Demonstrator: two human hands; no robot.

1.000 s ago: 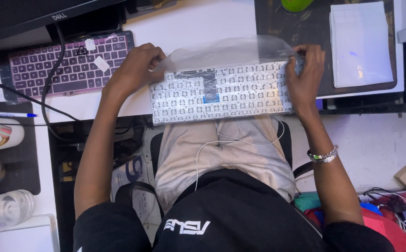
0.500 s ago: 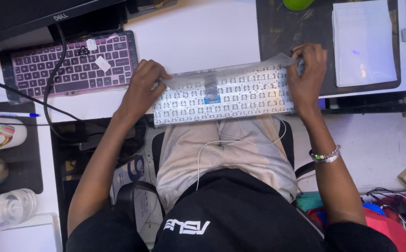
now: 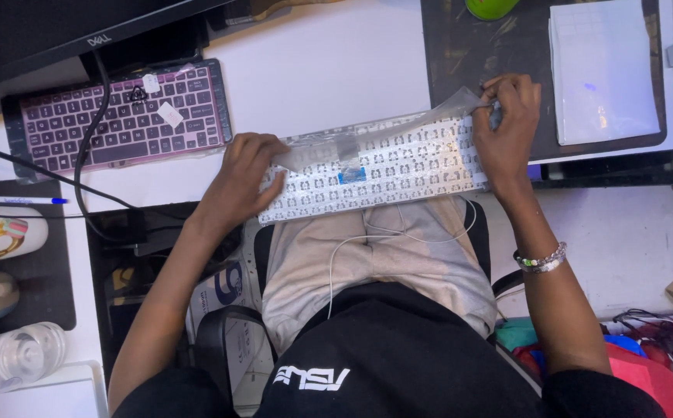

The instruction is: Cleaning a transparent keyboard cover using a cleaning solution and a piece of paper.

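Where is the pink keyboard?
The pink keyboard lies on the white desk at upper left, under the black monitor, left of the left hand.
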